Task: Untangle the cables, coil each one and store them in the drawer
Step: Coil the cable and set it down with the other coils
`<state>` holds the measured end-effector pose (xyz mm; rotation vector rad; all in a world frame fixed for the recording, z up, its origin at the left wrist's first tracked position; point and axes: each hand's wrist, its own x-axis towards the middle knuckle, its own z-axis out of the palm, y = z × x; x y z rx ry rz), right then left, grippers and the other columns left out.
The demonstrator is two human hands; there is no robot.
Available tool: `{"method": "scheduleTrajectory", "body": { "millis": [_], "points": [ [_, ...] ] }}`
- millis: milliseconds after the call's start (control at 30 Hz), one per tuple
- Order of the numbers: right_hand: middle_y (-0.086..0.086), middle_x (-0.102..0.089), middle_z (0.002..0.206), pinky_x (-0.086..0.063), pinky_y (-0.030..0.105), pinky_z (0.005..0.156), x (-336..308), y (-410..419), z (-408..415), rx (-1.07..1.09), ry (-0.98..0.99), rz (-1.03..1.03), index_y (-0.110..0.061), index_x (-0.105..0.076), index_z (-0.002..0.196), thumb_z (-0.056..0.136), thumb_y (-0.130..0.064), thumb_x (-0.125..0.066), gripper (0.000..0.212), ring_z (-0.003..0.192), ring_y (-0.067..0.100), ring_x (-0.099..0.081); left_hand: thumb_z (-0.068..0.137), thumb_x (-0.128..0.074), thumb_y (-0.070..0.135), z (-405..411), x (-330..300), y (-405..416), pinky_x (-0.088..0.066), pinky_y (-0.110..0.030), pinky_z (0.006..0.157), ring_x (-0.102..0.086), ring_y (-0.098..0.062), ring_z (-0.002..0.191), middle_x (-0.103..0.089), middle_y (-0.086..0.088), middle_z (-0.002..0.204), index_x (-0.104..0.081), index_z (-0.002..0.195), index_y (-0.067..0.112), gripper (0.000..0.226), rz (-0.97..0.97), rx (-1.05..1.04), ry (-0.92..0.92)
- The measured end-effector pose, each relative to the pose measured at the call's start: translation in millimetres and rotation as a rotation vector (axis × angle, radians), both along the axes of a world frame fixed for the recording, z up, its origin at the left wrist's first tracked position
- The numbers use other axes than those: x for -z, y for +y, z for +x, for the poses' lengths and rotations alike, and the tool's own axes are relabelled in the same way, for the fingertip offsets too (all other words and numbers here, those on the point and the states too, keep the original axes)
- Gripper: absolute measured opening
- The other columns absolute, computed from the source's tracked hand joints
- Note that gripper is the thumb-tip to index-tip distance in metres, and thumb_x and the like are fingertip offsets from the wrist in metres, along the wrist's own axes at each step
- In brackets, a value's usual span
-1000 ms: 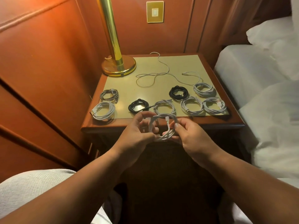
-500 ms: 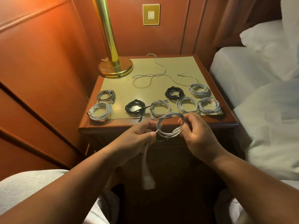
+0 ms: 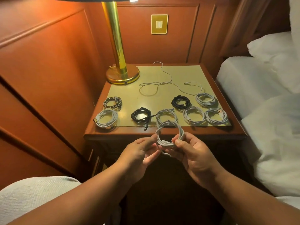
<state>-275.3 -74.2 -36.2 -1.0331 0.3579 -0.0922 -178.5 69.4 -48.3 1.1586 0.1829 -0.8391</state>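
Wood panelling is wrapping the corner behind the surface (image 3: 164,132), where a brass lamp (image 3: 121,69) is standing at the far left. I am seeing eight coils lying along the near half of the surface, with one loose cable (image 3: 162,85) trailing uncoiled behind them. I am holding a white coil (image 3: 169,135) just in front of the near edge. My right hand (image 3: 193,153) is gripping the coil's right side, thumb on top. My left hand (image 3: 139,153) is pinching its left side, though the fingertips are blurring into the strands, so I may be misjudging that grip. A bed (image 3: 259,82) is sitting to the right.
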Motion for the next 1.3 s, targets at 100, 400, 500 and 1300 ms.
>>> {"method": "scheduleTrajectory", "body": {
  "millis": [100,400,500,1300],
  "points": [
    [0.014,-0.071,0.102,-0.056,0.031,0.090,2.3,6.4,3.9,-0.069,-0.039,-0.220,-0.002,-0.060,0.099,0.088,-0.012,-0.061,0.015,0.104,0.027,-0.069,0.084,-0.073,0.022,-2.8,1.9,-1.1,-0.055,-0.036,0.092,-0.072,-0.027,0.105,-0.074,-0.019,0.107,-0.069,0.109,-0.003,0.036,-0.035,-0.075,0.037],
    [-0.011,-0.067,0.068,-0.045,0.010,0.058,6.0,32.7,26.7,-0.141,0.087,-0.513,-0.009,-0.066,0.091,0.090,0.006,-0.060,0.016,0.063,-0.004,-0.060,0.090,-0.066,0.002,8.5,-0.3,6.3,-0.056,-0.040,0.084,-0.075,-0.027,0.095,-0.075,-0.016,0.105,-0.066,0.118,0.013,0.030,0.031,-0.096,-0.003],
    [-0.007,-0.063,0.061,-0.045,0.018,0.054,6.8,36.5,33.6,-0.198,0.166,-0.516,-0.011,-0.065,0.085,0.086,0.006,-0.064,0.017,0.055,0.004,-0.055,0.092,-0.065,0.006,12.3,-0.1,7.2,-0.053,-0.035,0.073,-0.073,-0.028,0.097,-0.077,-0.011,0.101,-0.070,0.109,0.015,0.020,0.091,-0.090,-0.078],
    [0.009,-0.074,0.083,-0.046,0.026,0.067,5.5,7.1,19.1,-0.241,0.265,-0.664,-0.008,-0.063,0.098,0.099,-0.027,-0.057,0.020,0.061,0.010,-0.066,0.101,-0.055,0.021,5.4,11.0,-0.6,-0.058,-0.046,0.087,-0.071,-0.026,0.090,-0.073,-0.008,0.092,-0.068,0.099,0.018,0.014,0.378,0.182,-0.549]
  ]
}}
